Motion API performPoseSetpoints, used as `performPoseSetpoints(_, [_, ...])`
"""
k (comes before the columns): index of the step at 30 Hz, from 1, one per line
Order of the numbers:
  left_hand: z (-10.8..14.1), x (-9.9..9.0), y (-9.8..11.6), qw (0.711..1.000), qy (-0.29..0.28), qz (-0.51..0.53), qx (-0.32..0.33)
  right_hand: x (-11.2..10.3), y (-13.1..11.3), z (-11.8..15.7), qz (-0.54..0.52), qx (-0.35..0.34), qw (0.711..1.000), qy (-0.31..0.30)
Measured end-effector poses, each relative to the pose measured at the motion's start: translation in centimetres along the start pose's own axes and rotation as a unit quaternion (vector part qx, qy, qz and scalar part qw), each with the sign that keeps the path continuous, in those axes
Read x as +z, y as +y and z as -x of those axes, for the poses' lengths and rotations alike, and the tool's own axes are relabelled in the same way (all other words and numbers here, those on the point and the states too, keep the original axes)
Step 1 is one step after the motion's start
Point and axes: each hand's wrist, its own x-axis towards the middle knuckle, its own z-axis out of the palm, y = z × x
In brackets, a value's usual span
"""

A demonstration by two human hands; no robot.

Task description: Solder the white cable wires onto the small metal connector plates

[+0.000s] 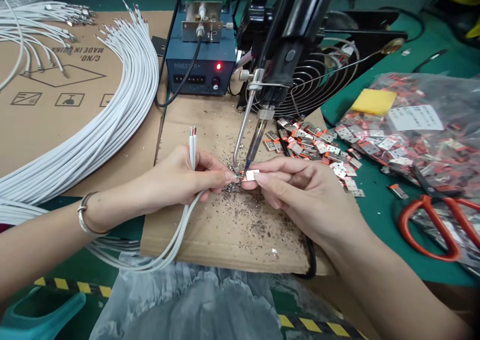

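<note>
My left hand [195, 175] is closed around a few white cables [183, 225]; the stripped ends of some stick up above the fingers. Its thumb and fingertip pinch a cable end beside the tip of the soldering iron [257, 137]. Between the thumb and fingers of my right hand [296, 185] is a small metal USB connector [251, 175] with an orange part, its left end at the iron's tip. A thin metal feed tube [243, 130] comes down just left of the iron, close to the pinched cable end.
Behind stand a blue control box [198, 60] and a black fan [311, 80]. Loose connectors [311, 142] and a bag of connectors [420, 130] lie right, near red scissors [427, 220]. White cables [131, 100] lie left. Solder bits litter the cardboard [225, 245].
</note>
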Motion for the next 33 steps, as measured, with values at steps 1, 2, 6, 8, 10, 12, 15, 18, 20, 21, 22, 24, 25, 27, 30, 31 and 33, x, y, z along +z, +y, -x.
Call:
performPoseSetpoints(1, [0.0,0.0,0.0,1.000,-0.002,0.003,0.001,0.0,0.0,0.0,-0.003,0.000,1.000,0.001])
performPoseSetpoints(2, [0.0,0.0,0.0,1.000,-0.003,0.006,0.003,0.0,0.1,0.0,-0.005,-0.001,1.000,0.002])
performPoseSetpoints(6, [-0.1,0.0,0.2,1.000,0.001,0.003,-0.002,0.2,0.0,0.0,0.002,0.003,1.000,0.014])
performPoseSetpoints(8, [-0.1,0.1,0.2,1.000,0.012,-0.009,-0.005,0.3,-0.1,0.0,0.011,0.012,0.999,0.029])
performPoseSetpoints(10, [-0.2,0.1,0.1,1.000,0.019,-0.019,-0.008,0.5,-0.2,0.0,0.017,0.016,0.999,0.040])
performPoseSetpoints(12, [-0.3,0.0,0.0,0.999,0.019,-0.023,-0.010,0.6,-0.3,0.1,0.012,0.014,0.999,0.039])
performPoseSetpoints(15, [-0.3,0.0,-0.2,1.000,0.015,-0.024,-0.010,0.6,-0.2,0.1,-0.005,0.010,0.999,0.031])
performPoseSetpoints(18, [-0.4,0.0,-0.1,0.999,0.020,-0.027,-0.009,0.5,-0.3,0.1,-0.007,0.008,1.000,0.019])
performPoseSetpoints(20, [-0.3,0.1,0.0,0.999,0.017,-0.026,-0.007,0.4,-0.3,0.0,0.001,0.006,1.000,0.013])
performPoseSetpoints(21, [-0.2,0.2,0.0,1.000,0.013,-0.024,-0.005,0.3,-0.4,0.1,0.006,0.005,1.000,0.009])
performPoseSetpoints(22, [0.0,0.3,-0.1,1.000,0.006,-0.021,-0.001,0.2,-0.5,0.2,0.010,0.005,1.000,0.002])
performPoseSetpoints(24, [0.5,0.6,-0.3,1.000,-0.009,-0.017,0.002,0.1,-0.6,0.5,0.019,0.010,1.000,-0.021])
performPoseSetpoints(25, [0.9,0.8,-0.6,1.000,-0.018,-0.013,0.000,0.0,-0.6,0.8,0.025,0.015,0.999,-0.035])
performPoseSetpoints(27, [1.7,1.4,-1.1,0.999,-0.032,0.001,-0.015,-0.1,-0.7,1.5,0.038,0.024,0.997,-0.061])
performPoseSetpoints(30, [3.1,2.4,-1.8,0.997,-0.052,0.030,-0.047,-0.1,-0.8,2.9,0.043,0.017,0.995,-0.088])
performPoseSetpoints(31, [3.6,2.7,-2.0,0.996,-0.059,0.042,-0.052,-0.1,-0.9,3.3,0.041,0.009,0.995,-0.095])
performPoseSetpoints(33, [4.3,3.2,-2.2,0.994,-0.074,0.067,-0.049,-0.1,-0.9,4.2,0.043,-0.011,0.993,-0.108])
